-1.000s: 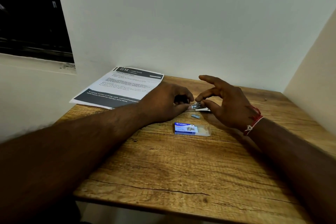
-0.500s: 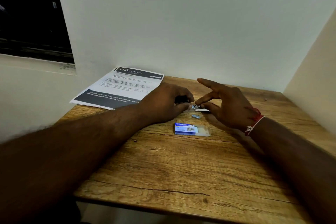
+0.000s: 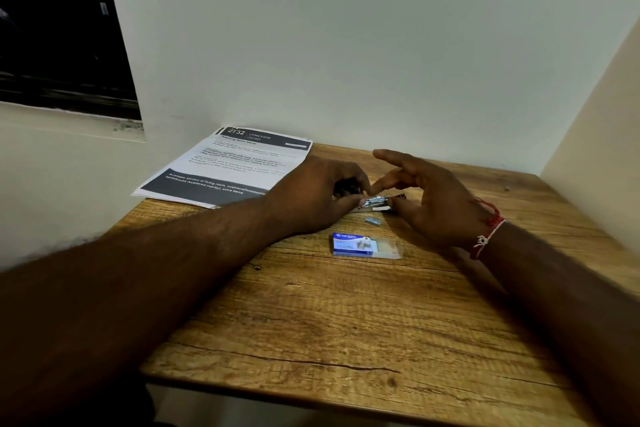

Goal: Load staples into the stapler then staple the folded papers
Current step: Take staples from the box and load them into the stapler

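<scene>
The left hand [image 3: 318, 198] lies knuckles-up on the tabletop [image 3: 311, 315], its fingers curled round the dark rear end of a small stapler [image 3: 378, 202] and gripping it; most of that end is hidden beneath the fingers. The stapler's bright metal rail sticks out to the right from under the left thumb, lying low over the wood. The right hand [image 3: 438, 204] comes in from the other side. Its index finger points down and left, with the tip on the rail just beside the left thumb, and its thumb sits against the near side of the rail's free end. The remaining fingers are straight and lifted clear. Whether finger and thumb actually pinch the rail or only touch it cannot be told from this angle. A red and white thread bracelet [image 3: 488, 236] circles the right wrist.

Just in front of the stapler, apart from both hands, a short strip of staples [image 3: 373, 220] lies on the wood. Nearer the person sits a blue staple box [image 3: 351, 245], its clear inner tray [image 3: 389, 249] slid partway out to the right.

At the far left corner of the tabletop a few printed papers [image 3: 235, 166] lie flat, one edge overhanging the table, the left wrist just touching their near corner. A pale wall [image 3: 381, 45] stands behind, with a dark window [image 3: 59, 38] to the left.
</scene>
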`<move>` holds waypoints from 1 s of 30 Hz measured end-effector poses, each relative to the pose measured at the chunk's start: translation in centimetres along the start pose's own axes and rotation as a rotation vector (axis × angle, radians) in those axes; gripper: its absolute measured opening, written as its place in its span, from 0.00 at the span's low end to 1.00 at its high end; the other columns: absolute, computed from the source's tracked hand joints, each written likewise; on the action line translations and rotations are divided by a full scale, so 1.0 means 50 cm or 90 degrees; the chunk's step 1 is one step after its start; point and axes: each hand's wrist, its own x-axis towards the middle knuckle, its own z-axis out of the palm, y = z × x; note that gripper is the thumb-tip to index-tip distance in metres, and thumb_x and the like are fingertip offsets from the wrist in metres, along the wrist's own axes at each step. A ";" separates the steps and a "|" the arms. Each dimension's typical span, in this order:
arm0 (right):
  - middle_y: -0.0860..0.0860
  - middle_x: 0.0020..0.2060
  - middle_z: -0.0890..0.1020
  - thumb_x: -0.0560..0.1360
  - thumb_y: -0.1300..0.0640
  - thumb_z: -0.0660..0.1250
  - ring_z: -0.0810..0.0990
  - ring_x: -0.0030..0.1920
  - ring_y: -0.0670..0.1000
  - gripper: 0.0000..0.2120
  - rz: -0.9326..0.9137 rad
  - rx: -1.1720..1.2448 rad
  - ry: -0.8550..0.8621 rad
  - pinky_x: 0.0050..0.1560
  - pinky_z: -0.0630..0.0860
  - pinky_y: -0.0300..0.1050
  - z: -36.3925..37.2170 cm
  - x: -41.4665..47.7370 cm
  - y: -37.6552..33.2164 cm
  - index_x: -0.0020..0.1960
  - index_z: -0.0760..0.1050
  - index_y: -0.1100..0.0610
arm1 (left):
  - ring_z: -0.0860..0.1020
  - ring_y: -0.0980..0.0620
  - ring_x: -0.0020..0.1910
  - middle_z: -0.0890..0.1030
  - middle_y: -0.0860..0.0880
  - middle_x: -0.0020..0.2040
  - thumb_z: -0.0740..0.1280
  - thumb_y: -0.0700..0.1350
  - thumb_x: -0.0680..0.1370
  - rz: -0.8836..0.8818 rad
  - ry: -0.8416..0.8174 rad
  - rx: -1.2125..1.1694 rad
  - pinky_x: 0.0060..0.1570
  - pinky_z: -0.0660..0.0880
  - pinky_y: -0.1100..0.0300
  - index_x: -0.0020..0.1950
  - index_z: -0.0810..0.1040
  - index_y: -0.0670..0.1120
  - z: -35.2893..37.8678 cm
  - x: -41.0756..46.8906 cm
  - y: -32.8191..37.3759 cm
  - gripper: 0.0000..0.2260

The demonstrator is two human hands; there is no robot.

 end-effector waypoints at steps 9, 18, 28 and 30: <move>0.32 0.55 0.89 0.80 0.64 0.75 0.83 0.68 0.39 0.41 0.000 0.031 -0.034 0.81 0.70 0.61 0.003 -0.002 -0.007 0.86 0.63 0.44 | 0.88 0.57 0.49 0.89 0.54 0.48 0.81 0.44 0.79 -0.004 0.020 -0.031 0.54 0.86 0.50 0.57 0.86 0.49 0.005 0.000 -0.007 0.09; 0.33 0.53 0.89 0.77 0.62 0.80 0.84 0.64 0.39 0.43 0.034 0.011 -0.010 0.76 0.77 0.52 -0.030 -0.005 0.011 0.85 0.66 0.42 | 0.87 0.58 0.49 0.89 0.56 0.49 0.81 0.47 0.81 -0.024 0.021 -0.022 0.54 0.86 0.51 0.56 0.87 0.51 0.008 0.002 -0.003 0.07; 0.38 0.51 0.91 0.77 0.64 0.81 0.88 0.56 0.37 0.41 0.090 0.081 -0.012 0.60 0.78 0.26 -0.044 -0.009 0.010 0.84 0.69 0.45 | 0.87 0.58 0.50 0.89 0.56 0.48 0.80 0.47 0.81 -0.029 0.014 -0.023 0.54 0.86 0.51 0.55 0.87 0.50 0.005 -0.001 0.002 0.06; 0.39 0.51 0.91 0.77 0.65 0.81 0.89 0.55 0.38 0.40 0.098 0.091 -0.008 0.60 0.79 0.29 -0.043 -0.010 0.011 0.83 0.69 0.45 | 0.87 0.57 0.49 0.89 0.56 0.48 0.80 0.47 0.81 -0.028 0.015 -0.026 0.54 0.86 0.52 0.55 0.87 0.50 0.005 -0.001 0.002 0.05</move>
